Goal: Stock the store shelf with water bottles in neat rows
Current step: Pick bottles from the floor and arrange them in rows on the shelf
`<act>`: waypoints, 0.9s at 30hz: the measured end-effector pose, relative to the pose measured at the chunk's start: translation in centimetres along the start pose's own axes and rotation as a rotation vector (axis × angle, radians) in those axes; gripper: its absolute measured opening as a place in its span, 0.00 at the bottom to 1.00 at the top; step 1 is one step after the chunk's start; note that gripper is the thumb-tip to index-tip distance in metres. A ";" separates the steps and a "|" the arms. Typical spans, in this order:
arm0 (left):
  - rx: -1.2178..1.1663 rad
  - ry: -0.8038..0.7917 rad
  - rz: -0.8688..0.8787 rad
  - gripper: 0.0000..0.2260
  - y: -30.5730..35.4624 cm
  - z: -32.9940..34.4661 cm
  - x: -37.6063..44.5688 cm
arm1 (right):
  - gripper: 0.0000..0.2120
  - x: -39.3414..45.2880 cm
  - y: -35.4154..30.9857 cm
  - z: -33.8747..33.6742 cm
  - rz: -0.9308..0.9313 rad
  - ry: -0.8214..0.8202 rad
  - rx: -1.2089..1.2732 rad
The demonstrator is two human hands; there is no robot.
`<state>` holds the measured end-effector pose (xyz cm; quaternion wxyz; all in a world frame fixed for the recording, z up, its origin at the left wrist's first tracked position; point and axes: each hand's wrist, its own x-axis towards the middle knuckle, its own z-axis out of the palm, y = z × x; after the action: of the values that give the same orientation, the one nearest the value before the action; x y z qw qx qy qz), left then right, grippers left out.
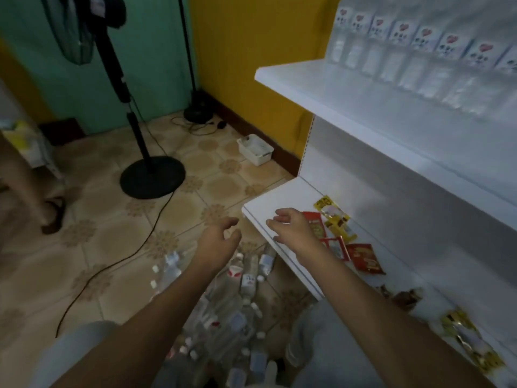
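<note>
Several clear water bottles (223, 312) with white caps lie in a loose pile on the tiled floor between my knees. A row of labelled water bottles (414, 51) stands along the upper white shelf (307, 88). My left hand (221, 239) hovers above the far end of the pile, fingers apart, holding nothing. My right hand (293, 228) is over the front left corner of the lower white shelf (268, 203), fingers spread and empty.
Red and yellow snack packets (361, 256) lie along the lower shelf to the right of my right hand. A black fan stand (152, 176) with a trailing cord, a white basket (255, 149) and another person's foot (53, 217) are on the floor.
</note>
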<state>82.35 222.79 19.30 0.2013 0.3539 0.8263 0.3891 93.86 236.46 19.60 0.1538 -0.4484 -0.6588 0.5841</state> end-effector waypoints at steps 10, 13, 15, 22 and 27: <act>0.016 -0.174 -0.284 0.15 -11.0 9.1 4.1 | 0.06 8.9 12.4 5.1 0.181 -0.119 -0.289; -0.002 -0.203 -0.336 0.14 -13.8 11.9 5.3 | 0.15 11.8 15.9 6.2 0.179 -0.240 -0.463; -0.017 -0.205 -0.399 0.13 -16.4 14.3 6.2 | 0.20 14.3 18.0 6.9 0.131 -0.319 -0.625; -0.263 -0.200 -0.666 0.11 -22.9 23.2 7.9 | 0.25 23.6 27.4 11.9 -0.255 -0.690 -1.188; -0.351 -0.199 -0.757 0.09 -26.3 27.2 8.3 | 0.26 27.2 33.2 14.6 -0.699 -0.891 -1.583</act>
<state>82.05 230.84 -18.58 0.4659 0.0220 0.7958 0.3863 81.94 245.37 -23.24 -0.2909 0.0612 -0.9547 0.0096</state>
